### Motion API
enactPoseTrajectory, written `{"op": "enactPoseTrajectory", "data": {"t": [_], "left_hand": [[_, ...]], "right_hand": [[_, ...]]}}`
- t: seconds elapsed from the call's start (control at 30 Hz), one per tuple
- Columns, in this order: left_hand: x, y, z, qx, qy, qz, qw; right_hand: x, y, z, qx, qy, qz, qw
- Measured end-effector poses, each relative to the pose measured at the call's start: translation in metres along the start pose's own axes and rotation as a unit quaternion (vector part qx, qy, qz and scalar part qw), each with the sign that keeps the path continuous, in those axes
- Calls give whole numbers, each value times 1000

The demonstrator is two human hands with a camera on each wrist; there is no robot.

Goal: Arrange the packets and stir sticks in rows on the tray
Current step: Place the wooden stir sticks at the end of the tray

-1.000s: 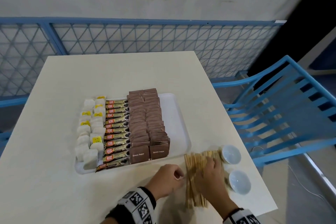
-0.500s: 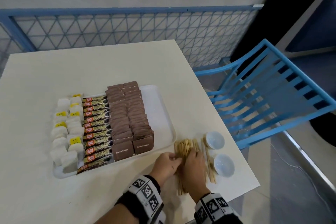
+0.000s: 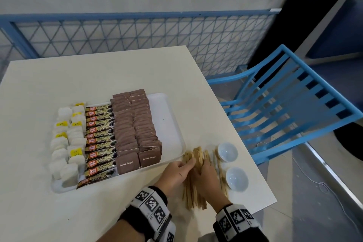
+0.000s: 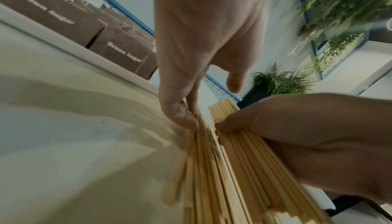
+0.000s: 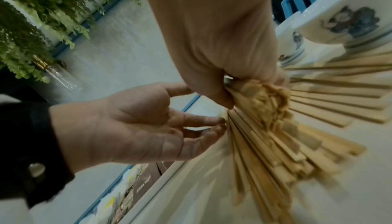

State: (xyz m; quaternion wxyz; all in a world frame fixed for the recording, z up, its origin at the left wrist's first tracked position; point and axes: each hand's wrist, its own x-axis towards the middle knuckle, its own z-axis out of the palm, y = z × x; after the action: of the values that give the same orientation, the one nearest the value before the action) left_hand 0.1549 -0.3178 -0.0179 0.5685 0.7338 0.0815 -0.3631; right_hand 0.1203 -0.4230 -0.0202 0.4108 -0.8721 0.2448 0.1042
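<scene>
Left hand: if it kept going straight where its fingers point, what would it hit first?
The stir sticks: the left hand touches the fanned pile's edge with its fingertips, while the right hand grips the same pile. Beyond them it might graze the farther white bowl, but depth is unclear.

Tray (image 3: 172, 124): on the table (image 3: 98, 76).
Tea bags (image 3: 66, 143): in the tray, two rows along its left side.
Granules sachets (image 3: 100, 141): in the tray, one row just right of the tea bags.
Sugar packets (image 3: 135, 124): in the tray, two rows right of the sachets, short of the tray's right rim.
Stir sticks (image 3: 198, 155): on the table, outside the tray, just beside its near right corner.
Left hand (image 3: 174, 175): at the sticks, on the side toward the tray.
Right hand (image 3: 208, 180): on the sticks, on the side away from the tray.
Far bowl (image 3: 227, 151): on the table, right of the tray, past the sticks.
Near bowl (image 3: 236, 179): just in front of the far bowl.
Chair (image 3: 284, 104): right of the tray, beyond the table's edge.
Railing (image 3: 137, 39): behind the tray, past the table's far edge.
</scene>
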Motion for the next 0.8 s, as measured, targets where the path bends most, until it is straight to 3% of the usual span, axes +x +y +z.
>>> {"op": "enactPoseTrajectory", "data": {"t": [0.23,0.53,0.7,0.8], "left_hand": [[-5,24,5,-149,-64,-63,985],[-11,33,-13,-270,-35,-85,959],[-13,34,-25,-329,-1,-88,940],[-17,36,-28,-308,17,-64,949]], "right_hand": [[-3,-15,2,-12,-64,-107,992],[-8,-37,-1,15,-122,-111,986],[-12,-44,-6,-59,-79,-182,978],[-17,-45,-9,-13,-83,-212,974]]}}
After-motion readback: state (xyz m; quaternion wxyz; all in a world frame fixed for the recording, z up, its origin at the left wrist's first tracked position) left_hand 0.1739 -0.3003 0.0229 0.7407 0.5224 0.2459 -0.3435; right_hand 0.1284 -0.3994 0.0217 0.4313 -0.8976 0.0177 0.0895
